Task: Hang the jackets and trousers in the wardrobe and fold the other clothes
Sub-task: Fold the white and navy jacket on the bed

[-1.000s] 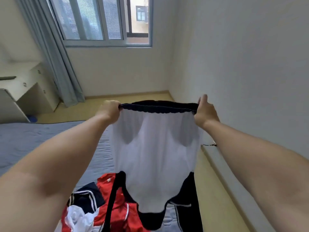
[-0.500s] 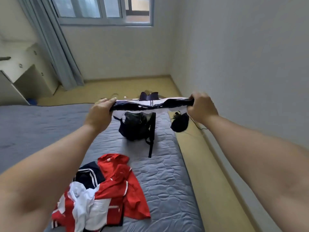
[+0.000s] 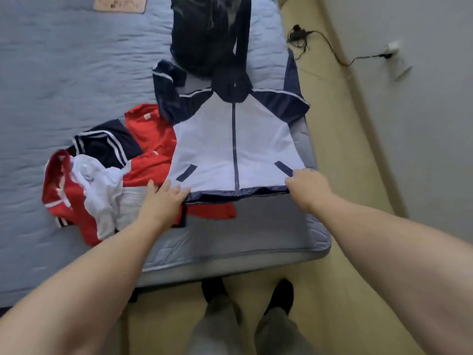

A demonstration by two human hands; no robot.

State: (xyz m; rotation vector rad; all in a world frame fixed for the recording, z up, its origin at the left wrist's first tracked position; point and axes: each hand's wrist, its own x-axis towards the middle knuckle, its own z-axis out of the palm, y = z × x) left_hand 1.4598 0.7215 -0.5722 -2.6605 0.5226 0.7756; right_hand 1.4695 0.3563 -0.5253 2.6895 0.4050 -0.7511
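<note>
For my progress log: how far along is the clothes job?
Done: nothing folded or hung shows. In hand: the white-and-navy jacket lies spread, front up, on the bed; the left hand rests on its hem, the right hand pinches the opposite corner. Left: the heap of red, white and navy clothes beside it is unsorted.

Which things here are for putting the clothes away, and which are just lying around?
For the job:
white and navy jacket
pile of red, white and navy clothes

Just lying about:
black bag
cable
wall plug
</note>
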